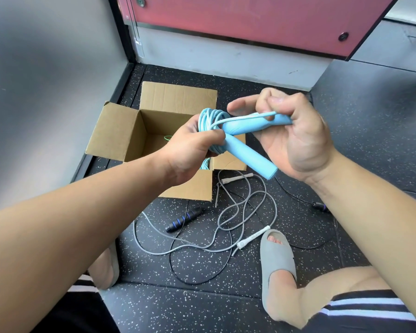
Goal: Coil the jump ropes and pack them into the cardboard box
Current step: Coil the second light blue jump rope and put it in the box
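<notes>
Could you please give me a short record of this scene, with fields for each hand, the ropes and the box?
left hand: grips the coiled cord of the blue jump rope
right hand: holds one blue handle with cord along it
cardboard box: open, on the floor
uncoiled on floor: grey jump rope, black jump rope

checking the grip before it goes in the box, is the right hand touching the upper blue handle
Touching. The head view shows the right hand curled round the upper blue handle.
</notes>
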